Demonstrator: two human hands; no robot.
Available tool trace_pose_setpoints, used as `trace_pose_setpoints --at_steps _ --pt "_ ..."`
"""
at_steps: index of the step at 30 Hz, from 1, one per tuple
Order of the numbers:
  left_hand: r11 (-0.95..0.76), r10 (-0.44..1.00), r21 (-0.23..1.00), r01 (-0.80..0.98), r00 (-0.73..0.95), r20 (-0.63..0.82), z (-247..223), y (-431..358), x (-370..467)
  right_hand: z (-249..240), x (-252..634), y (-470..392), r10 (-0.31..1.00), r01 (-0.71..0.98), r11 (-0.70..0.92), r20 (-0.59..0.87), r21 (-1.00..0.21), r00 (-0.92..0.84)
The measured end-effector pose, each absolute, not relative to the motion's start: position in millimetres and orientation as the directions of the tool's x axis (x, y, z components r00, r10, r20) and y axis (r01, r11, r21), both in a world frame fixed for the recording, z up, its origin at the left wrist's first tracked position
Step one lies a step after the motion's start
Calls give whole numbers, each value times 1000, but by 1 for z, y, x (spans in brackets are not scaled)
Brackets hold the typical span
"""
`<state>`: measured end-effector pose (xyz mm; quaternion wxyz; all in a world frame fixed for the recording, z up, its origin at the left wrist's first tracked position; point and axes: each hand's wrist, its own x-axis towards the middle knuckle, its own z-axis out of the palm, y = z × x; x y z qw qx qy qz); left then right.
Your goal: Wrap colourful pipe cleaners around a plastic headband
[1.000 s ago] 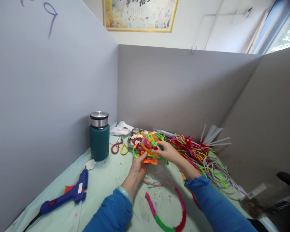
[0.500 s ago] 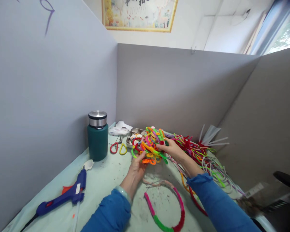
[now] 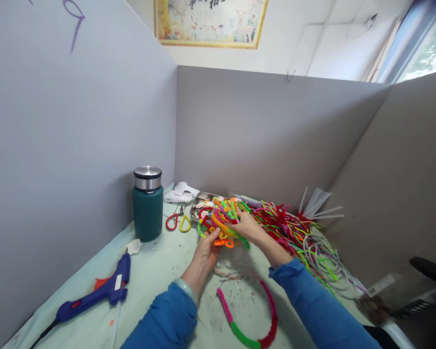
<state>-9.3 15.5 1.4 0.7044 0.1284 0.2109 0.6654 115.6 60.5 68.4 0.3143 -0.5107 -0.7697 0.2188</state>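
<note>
Multicolour fuzzy pipe-cleaner bundle, all loops and coils (image 3: 223, 220), is up in both hands above the pale-green tabletop (image 3: 167, 276), near the back, just in front of the shallow metal tray. Left hand (image 3: 206, 252) has its near-left lower side, thumb over the edge, fingers curled under; right hand (image 3: 250, 228) grips the right side, fingertips partly buried, so can't tell how tight. Progress, my read: bundle's strands are bent to shape and gathered; can't tell if they're all fixed together. Bright U-shaped band in pink, green and red (image 3: 273, 310) sits on the table nearer the wearer, nobody touching it; pale, thin-looking stretch at its far end suggests that piece is unfinished. Plenty of stock left: long heap of loose, mostly red, green and purple strands (image 3: 283, 220) to the right, unshaped. Containers: shallow metal tray (image 3: 194, 217) holds small flat white and pale bits plus some coloured ones, too small to identify, partly hidden by the bundle. Dark-green bottle with steel cap (image 3: 147, 213) is closed, contents unknown. Blue glue gun with orange trigger (image 3: 111, 291) lies on its side front left, out of hand.
</note>
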Motion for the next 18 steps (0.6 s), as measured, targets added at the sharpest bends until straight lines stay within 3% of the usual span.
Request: trace_pose_setpoints --at_steps 4,10,14,18 --pt "65 993 461 -885 13 -115 -4 19 -9 65 116 61 904 657 428 307 -621 -298" --pt "4 996 500 -866 -44 -83 -11 25 -6 63 118 50 878 582 457 239 -673 -414" --pt "-22 998 515 -857 -52 -43 -13 26 -5 64 116 45 865 621 501 337 -603 -372" --pt "-8 998 496 -868 -36 -47 -11 24 -5 59 121 49 854 575 518 416 -633 -312"
